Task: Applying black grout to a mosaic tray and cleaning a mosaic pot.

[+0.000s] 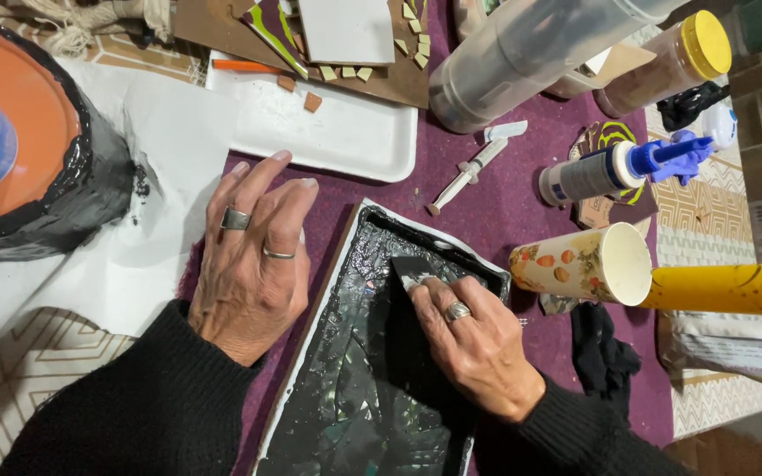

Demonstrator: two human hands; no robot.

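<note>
A rectangular mosaic panel point(354, 388) smeared with black grout lies tilted on the purple cloth. My right hand point(474, 339) rests on its upper right part, fingers closed on a small dark pad point(409, 267) pressed to the surface. My left hand point(253, 256), wearing two rings, lies flat with fingers spread on the cloth just beside the panel's left edge. Both arms are in black sleeves.
A white foam tray point(346, 132) with tile bits sits beyond my left hand. An orange-lidded black tub point(55, 159) stands at left. A syringe point(469, 174), glue bottle point(606, 169), patterned paper cup point(588, 263), yellow tube point(729, 289) and black rag point(601, 353) crowd the right.
</note>
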